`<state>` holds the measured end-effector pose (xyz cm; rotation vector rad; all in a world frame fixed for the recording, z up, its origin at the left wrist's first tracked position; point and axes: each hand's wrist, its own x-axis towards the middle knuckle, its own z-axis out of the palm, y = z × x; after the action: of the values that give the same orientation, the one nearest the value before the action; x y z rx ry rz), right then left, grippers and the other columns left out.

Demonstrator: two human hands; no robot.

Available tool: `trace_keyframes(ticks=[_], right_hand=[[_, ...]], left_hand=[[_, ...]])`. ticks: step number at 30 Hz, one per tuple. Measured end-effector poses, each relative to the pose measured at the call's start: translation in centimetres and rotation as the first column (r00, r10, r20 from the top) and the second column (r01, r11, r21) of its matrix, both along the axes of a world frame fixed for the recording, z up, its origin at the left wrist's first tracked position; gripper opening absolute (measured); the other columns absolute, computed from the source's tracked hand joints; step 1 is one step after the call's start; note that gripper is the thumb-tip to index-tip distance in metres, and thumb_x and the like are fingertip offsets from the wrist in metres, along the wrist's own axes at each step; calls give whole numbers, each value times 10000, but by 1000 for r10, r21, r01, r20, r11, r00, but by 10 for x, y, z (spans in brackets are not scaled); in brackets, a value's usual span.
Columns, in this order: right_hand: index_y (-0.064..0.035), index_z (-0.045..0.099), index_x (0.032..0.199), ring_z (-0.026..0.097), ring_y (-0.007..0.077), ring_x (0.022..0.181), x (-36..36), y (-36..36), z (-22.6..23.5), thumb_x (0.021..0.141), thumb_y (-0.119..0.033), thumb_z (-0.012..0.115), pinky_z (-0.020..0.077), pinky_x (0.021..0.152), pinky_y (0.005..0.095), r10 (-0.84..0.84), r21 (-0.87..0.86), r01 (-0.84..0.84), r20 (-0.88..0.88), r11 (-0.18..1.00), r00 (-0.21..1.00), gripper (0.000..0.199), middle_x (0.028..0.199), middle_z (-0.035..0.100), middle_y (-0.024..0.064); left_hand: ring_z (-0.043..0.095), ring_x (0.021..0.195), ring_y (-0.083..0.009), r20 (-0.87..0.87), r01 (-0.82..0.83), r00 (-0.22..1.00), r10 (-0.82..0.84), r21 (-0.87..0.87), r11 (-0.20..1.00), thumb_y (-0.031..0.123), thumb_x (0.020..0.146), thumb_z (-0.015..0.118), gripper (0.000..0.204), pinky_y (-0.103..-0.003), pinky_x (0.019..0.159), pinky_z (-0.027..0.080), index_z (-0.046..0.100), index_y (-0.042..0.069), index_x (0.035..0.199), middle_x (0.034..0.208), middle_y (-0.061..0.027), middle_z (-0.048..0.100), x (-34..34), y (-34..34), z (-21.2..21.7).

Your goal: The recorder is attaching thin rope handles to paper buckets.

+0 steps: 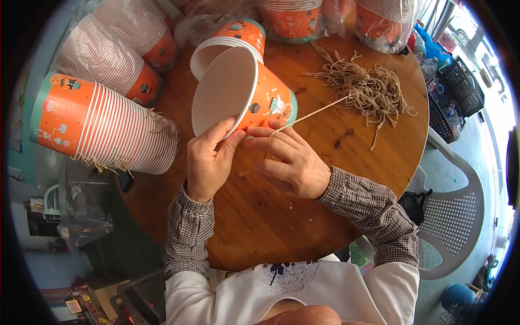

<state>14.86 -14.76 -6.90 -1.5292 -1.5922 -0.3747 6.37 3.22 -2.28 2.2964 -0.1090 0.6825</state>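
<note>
An orange paper bucket (265, 89) with a white inside lies tilted in front of me, its mouth facing left. My left hand (211, 160) grips its near rim, thumb outside and fingers at the opening. Against the bucket's lower side, my right hand (290, 160) pinches the end of a piece of twine (319, 114). That strand runs back to a tangled heap of tan twine (368, 89) on the table's right side. The fingertips of both hands almost meet below the rim; what lies between them is partly hidden.
More nested buckets (238, 35) lie just behind. At the left is a long stack of buckets (108, 122) with twine ends hanging out. Plastic-wrapped stacks (103, 59) stand along the back of the round wooden table (244, 227). A grey plastic chair (455, 200) and black crates (460, 86) are at right.
</note>
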Motion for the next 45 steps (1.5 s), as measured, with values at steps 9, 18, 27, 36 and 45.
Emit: trace_keyframes(ticks=[9, 18, 27, 36, 45], right_hand=[[-41, 589, 904, 587, 261, 1017, -2, 0, -2, 693, -122, 647, 334, 1130, 564, 15, 8, -16, 185, 1000, 983, 233, 988, 580, 87], [-42, 589, 905, 605, 236, 951, -6, 1, 0, 712, -124, 631, 327, 1135, 571, 30, 23, -35, 195, 999, 980, 214, 897, 580, 67], [-45, 586, 886, 609, 234, 934, -7, 0, 0, 740, -114, 627, 328, 1131, 577, 20, -22, -16, 197, 1000, 980, 167, 861, 575, 65], [-42, 566, 853, 598, 253, 893, -1, 0, 2, 719, -101, 648, 399, 1057, 533, 11, -56, 0, 181, 998, 983, 168, 830, 555, 73], [-12, 556, 861, 579, 241, 829, -1, -10, -1, 801, 37, 592, 494, 872, 346, 84, -8, -94, -381, 996, 921, 86, 910, 597, 111]], left_hand=[[715, 877, -232, 5, 84, 996, -85, 47, 995, -1, 903, 641, 226, -301, 733, 558, 649, -30, 1127, 984, -156, 720, 1, -1, 2], [720, 841, -256, 57, 79, 994, -89, 150, 985, -27, 874, 648, 283, -325, 706, 566, 660, 1, 1155, 964, -163, 716, 1, -11, 6], [708, 803, -271, 32, 64, 997, -74, 245, 967, -34, 854, 645, 336, -343, 674, 556, 656, 34, 1182, 946, -158, 708, 1, -13, 10], [690, 768, -299, -50, 132, 991, -122, 327, 936, -19, 836, 643, 275, -372, 659, 536, 670, 32, 1105, 886, -144, 701, 12, -4, 10], [675, 708, -290, -69, 60, 997, -42, 293, 954, 47, 842, 672, 128, -356, 611, 510, 649, 40, 968, 814, -116, 692, 12, -5, 8]])
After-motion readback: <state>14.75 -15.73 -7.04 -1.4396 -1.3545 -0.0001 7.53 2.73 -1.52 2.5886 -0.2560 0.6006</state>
